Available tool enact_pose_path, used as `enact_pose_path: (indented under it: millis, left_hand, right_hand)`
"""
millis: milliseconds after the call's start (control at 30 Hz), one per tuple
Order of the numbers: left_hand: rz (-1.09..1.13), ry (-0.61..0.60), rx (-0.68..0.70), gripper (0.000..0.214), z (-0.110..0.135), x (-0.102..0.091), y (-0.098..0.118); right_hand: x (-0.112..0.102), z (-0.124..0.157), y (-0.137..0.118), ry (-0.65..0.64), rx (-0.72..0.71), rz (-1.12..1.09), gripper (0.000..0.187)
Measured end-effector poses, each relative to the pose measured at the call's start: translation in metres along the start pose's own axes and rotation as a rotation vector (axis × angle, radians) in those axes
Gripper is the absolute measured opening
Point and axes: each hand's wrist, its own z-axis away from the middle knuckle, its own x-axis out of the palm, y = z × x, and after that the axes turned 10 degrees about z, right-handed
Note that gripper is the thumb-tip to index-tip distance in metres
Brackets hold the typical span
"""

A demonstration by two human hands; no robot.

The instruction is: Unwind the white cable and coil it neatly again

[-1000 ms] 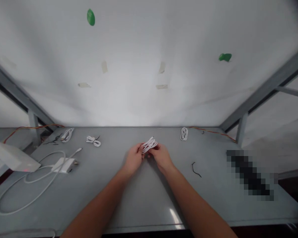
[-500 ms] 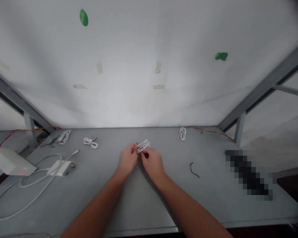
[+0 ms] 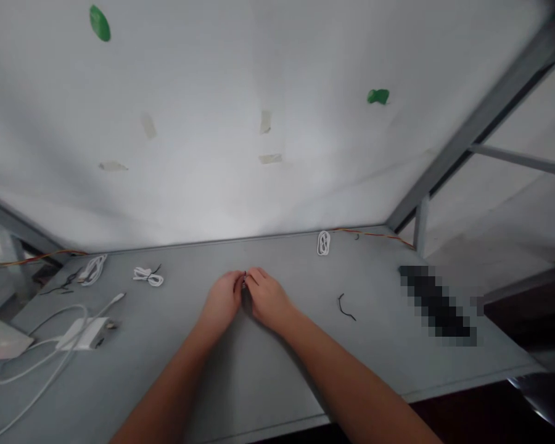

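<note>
Over the middle of the table, my left hand and my right hand meet with fingertips pinched together. Between them is a coiled white cable, now almost wholly hidden by the fingers. A bit of dark tie shows at the fingertips; which fingers pinch it I cannot make out. Both hands are closed. To the left lies a white cable bundle with a black twist tie round it. A loose black twist tie rests to the right of my right hand.
Another coiled white cable lies by the back wall, and one more at far left near loose black ties. A white charger with a long cord sits on the left. A pixelated dark object is at right. Metal posts frame the table.
My fingers have closed in over the cable coil, whose loops showed above my hands before and are now covered. The camera view has turned right and tilted.
</note>
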Motion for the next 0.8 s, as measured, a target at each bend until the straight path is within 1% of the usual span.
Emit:
enact_pose_path:
  millis: [67,100,233,333,500,567,667,800]
  left_hand:
    - [-0.054,-0.010,0.080,0.031,0.002,0.001,0.004]
    - [-0.083,-0.012,0.098,0.031,0.003,0.001,0.006]
    - [-0.153,-0.014,0.103,0.027,0.006,0.003,0.009]
    - [-0.135,-0.028,0.124,0.027,0.009,0.004,0.008]
    - [-0.061,-0.059,0.122,0.024,0.012,0.003,0.009]
    - [-0.013,-0.075,0.106,0.026,0.012,0.002,0.010]
    - [0.042,-0.079,0.072,0.023,0.010,-0.001,0.009]
    - [0.048,-0.087,0.064,0.021,0.008,-0.005,0.008]
  right_hand:
    - [-0.002,-0.001,0.001,-0.002,0.046,-0.031,0.031]
    - [-0.002,-0.001,0.001,-0.003,0.057,-0.043,0.030]
    - [-0.002,-0.002,0.002,0.004,0.056,-0.072,0.029]
    - [-0.002,-0.003,0.003,0.027,0.048,-0.100,0.030]
    - [-0.001,-0.003,0.006,0.002,0.081,-0.116,0.025]
    - [-0.001,-0.003,0.009,0.017,0.130,-0.180,0.023]
    - [-0.002,-0.003,0.016,0.053,0.202,-0.332,0.023]
    - [-0.004,-0.002,0.023,0.084,0.211,-0.516,0.026]
